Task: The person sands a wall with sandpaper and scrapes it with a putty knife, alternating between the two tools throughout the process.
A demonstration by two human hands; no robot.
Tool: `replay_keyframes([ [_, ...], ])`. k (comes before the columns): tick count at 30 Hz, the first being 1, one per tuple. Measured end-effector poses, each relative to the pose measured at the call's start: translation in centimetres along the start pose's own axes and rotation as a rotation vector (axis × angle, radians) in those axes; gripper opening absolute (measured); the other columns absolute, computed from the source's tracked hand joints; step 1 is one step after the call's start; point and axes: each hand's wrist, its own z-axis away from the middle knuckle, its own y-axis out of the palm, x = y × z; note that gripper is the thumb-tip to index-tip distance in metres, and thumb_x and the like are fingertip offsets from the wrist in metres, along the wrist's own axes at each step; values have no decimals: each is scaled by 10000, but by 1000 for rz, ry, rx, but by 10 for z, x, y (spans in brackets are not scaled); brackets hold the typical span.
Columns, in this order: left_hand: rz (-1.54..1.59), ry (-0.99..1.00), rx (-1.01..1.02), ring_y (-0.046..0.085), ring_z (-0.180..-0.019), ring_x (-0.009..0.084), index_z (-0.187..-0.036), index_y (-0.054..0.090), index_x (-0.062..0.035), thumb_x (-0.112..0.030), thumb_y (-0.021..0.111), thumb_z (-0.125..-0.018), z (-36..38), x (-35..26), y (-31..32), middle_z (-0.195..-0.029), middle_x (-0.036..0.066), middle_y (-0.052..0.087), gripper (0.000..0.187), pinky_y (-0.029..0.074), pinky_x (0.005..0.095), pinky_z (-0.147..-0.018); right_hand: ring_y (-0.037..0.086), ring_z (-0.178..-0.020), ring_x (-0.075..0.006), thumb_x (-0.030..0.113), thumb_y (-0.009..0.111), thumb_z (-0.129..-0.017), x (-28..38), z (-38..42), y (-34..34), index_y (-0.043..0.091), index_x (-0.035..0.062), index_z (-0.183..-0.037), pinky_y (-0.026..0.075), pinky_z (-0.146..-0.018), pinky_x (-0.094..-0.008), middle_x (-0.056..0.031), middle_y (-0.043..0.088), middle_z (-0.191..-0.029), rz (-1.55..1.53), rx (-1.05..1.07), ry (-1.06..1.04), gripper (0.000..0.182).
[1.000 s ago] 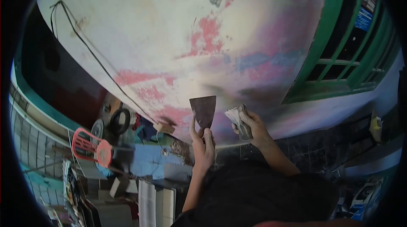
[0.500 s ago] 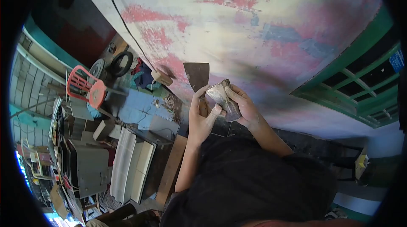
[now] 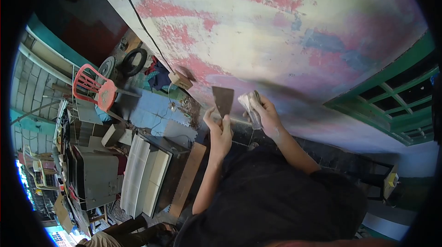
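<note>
Upright in my left hand (image 3: 219,137) is a putty knife (image 3: 223,101); its wide dark blade points at the wall, and my fingers close around the handle. A little to the right, my right hand (image 3: 270,118) grips a folded greyish piece (image 3: 249,101) crusted with white, whose exact kind I cannot make out. The two hands are apart. Before them is a painted wall (image 3: 258,39) with cream, pink and blue-grey patches, in places rough or peeling.
A green-framed window (image 3: 386,92) is at the right. To the left are a red plastic chair (image 3: 105,95), a tyre (image 3: 134,62), a small wooden box (image 3: 180,80) against the wall and a long white unit (image 3: 139,173). Part of what looks like another person (image 3: 126,233) shows at the bottom left.
My hands have separated: the folded piece has moved away from the putty knife, and my left hand has shifted lower on the handle. The view has shifted slightly.
</note>
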Motion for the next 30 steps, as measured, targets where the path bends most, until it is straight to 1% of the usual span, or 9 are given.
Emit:
replay_keyframes([
  [2, 35, 23, -24, 464, -561, 42, -1408, 343, -26, -183, 541, -1105, 2, 12, -3, -786, 11, 565, 394, 350, 202, -493, 676, -660, -121, 328, 577, -1085, -18, -5, -5, 641, 58, -1194, 535, -548, -257, -51, 696, -867, 6, -15, 24, 297],
  [5, 13, -106, 16, 452, -607, 42, -1284, 441, -12, -221, 589, -1086, 3, 20, -9, -809, -3, 546, 323, 366, 221, -530, 668, -641, -109, 358, 565, -1090, -31, -10, -9, 650, 54, -1174, 518, -531, -248, -43, 683, -846, 13, 20, 107, 327],
  [7, -38, -281, 16, 445, -590, 43, -1093, 532, -42, -232, 697, -1029, 2, 24, -13, -784, -29, 512, 260, 364, 223, -522, 671, -638, -121, 375, 543, -1097, -30, -9, -6, 652, 37, -1180, 537, -532, -257, -59, 695, -869, 3, 128, 221, 364],
  [8, -30, -268, 13, 445, -590, 43, -1093, 532, -42, -232, 697, -1029, 1, 36, -14, -784, -29, 512, 260, 364, 223, -522, 671, -638, -121, 375, 543, -1097, -27, -8, -2, 652, 37, -1180, 537, -532, -257, -59, 695, -869, 13, 137, 212, 364],
  [10, 115, 4, -64, 454, -573, 45, -956, 545, -81, -213, 788, -962, -7, 48, -6, -768, -42, 498, 277, 361, 223, -511, 693, -641, -144, 349, 555, -1091, -18, -7, 10, 647, 29, -1182, 587, -540, -286, -61, 700, -894, -56, 217, 294, 345],
  [14, 260, -10, 4, 504, -557, 49, -1025, 565, -64, -176, 814, -933, -5, 8, 6, -788, -18, 581, 288, 362, 219, -482, 691, -661, -154, 371, 522, -1103, -24, -12, 15, 646, 16, -1209, 594, -546, -289, -68, 705, -964, -28, 284, 266, 391],
  [17, 144, -171, 53, 497, -516, 39, -1074, 581, -60, -200, 829, -921, -7, 1, -5, -753, -29, 607, 324, 325, 207, -436, 669, -770, -93, 359, 512, -1114, -32, -16, 14, 661, 18, -1211, 577, -652, -267, -26, 692, -1000, 68, 266, 176, 385],
  [21, 203, -150, 52, 475, -484, 23, -1055, 613, -74, -224, 842, -909, -12, 11, -5, -707, -51, 604, 310, 289, 193, -408, 605, -881, -31, 327, 507, -1123, -33, -20, 10, 672, 20, -1212, 531, -752, -247, 21, 670, -1023, 148, 281, 69, 360],
  [30, 244, -314, 82, 463, -414, 46, -1001, 669, -75, -237, 845, -896, -9, 6, -4, -681, -14, 623, 261, 288, 210, -348, 588, -896, -42, 335, 551, -1106, -23, -17, 5, 694, 10, -1156, 506, -795, -261, 34, 669, -980, 359, 280, 64, 358],
])
